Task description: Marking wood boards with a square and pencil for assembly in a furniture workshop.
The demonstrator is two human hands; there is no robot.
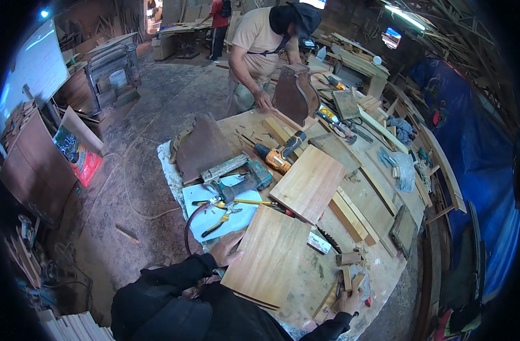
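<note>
My left hand (227,249) is at the left edge of a light wooden board (268,253), its fingers apart and touching the edge. That board lies on at least one more, whose edge shows underneath. At the lower right of the table my right hand (349,300) closes around a small wood block (357,282). Beside it lie another short wood piece (346,278) and a longer strip (327,300). A second light board (309,183) lies just beyond the first. Left of the boards are pliers (221,223), a yellow pencil (254,202) and a green-and-grey nail gun (237,184).
An orange cordless drill (280,153) and dark shaped wood panels (202,145) lie farther up the worktable (379,278). Wood strips (351,216) and a saw blade (328,240) are to the right. Across the table a person (265,51) touches a dark carved panel (297,94).
</note>
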